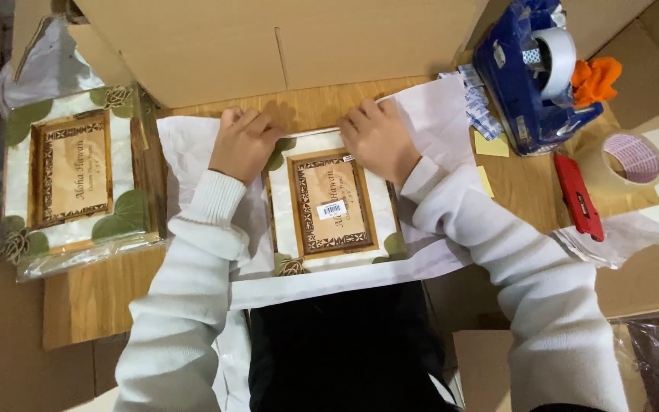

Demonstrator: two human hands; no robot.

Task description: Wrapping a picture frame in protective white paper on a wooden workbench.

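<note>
Rectangular picture frame (335, 206) with a white face, green leaf corners and a brown patterned inner border lies flat on a sheet of white wrapping paper (192, 145) on the wooden worktop (93, 297). Both hands press its far edge. The left hand (244, 143) has its fingers (247, 122) curled over the paper edge at the top left corner; the right hand (379, 139) does the same at the top right, apparently pinning the fold. A blue tape dispenser (532, 76) stands beyond the right fingers.
</note>
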